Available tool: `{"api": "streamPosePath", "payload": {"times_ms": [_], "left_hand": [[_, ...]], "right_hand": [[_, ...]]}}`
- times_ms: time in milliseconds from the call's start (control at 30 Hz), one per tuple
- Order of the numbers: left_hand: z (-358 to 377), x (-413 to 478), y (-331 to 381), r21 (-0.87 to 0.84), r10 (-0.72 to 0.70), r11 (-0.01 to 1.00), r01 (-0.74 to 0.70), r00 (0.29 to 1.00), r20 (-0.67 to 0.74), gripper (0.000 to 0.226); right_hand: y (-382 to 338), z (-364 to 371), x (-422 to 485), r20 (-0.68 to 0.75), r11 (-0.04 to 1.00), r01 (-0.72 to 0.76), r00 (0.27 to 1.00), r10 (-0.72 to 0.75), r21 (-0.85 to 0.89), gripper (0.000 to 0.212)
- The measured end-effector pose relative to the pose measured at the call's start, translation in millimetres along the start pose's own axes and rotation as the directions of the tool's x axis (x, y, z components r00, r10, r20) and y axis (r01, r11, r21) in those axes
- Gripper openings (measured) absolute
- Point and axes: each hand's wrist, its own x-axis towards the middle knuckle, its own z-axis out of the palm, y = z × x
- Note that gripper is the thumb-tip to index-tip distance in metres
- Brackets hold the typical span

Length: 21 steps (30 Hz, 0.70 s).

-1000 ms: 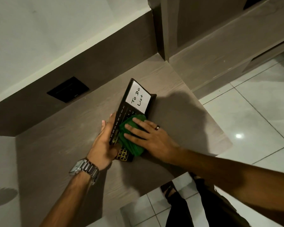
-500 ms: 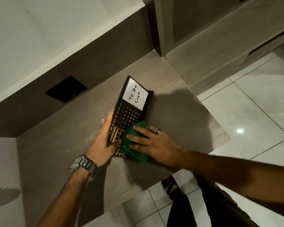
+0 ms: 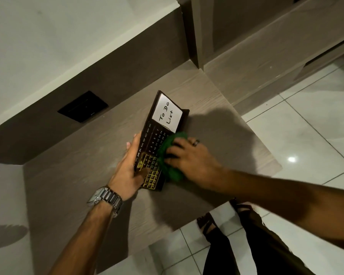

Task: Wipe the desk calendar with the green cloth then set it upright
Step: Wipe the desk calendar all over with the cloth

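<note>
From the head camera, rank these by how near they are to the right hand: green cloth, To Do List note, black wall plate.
1. green cloth: under the right hand.
2. To Do List note: at the calendar's far end.
3. black wall plate: far left, on the back panel.

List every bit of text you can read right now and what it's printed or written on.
"To Do List": handwritten on the white note on the desk calendar.
"JUN JUL AUG SEP OCT NOV DEC": month strip along the calendar's left edge; earlier months hidden by the left hand.
Date numbers, "2" to "21" legible: calendar grid.
Yellow-grid numbers: too blurred.
</note>
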Motion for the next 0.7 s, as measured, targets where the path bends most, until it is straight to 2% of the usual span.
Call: {"api": "streamPosePath", "payload": {"times_ms": [67,167,233,367,433,567,700], "left_hand": [[0,-1,-1,0.001,-0.004,1.000,0.004,1.000,0.001,0.101],[1,1,-2,0.038,0.017,0.999,-0.017,1.000,-0.012,0.101],[2,1,-1,0.046,0.030,0.999,-0.029,0.999,-0.016,0.101],[4,2,2,0.086,0.022,0.996,-0.019,0.999,-0.040,0.103],[4,0,3,0.107,0.020,0.994,-0.013,0.998,-0.064,0.103],[5,-5,8,0.152,0.039,0.988,-0.019,0.991,-0.130,0.104],[7,-2,15,0.214,0.013,0.977,0.014,0.992,-0.122,0.106]], "right_hand": [[28,-9,17,0.012,0.992,-0.127,0.992,0.127,-0.029,0.053],[26,-4,19,-0.013,0.984,-0.179,0.984,0.179,0.005,0.054],[2,12,1,-0.041,0.993,-0.102,0.994,0.104,0.051,0.057],[-27,37,-33,-0.011,0.965,0.237,0.971,-0.237,0.112,0.062],[-8,33,-24,-0.002,0.967,0.247,0.969,-0.247,0.069,0.067],[63,2,12,-0.087,0.996,-0.073,0.993,0.077,0.043,0.061],[100,-13,29,-0.073,0.914,-0.382,0.916,0.394,0.135,0.079]]}}
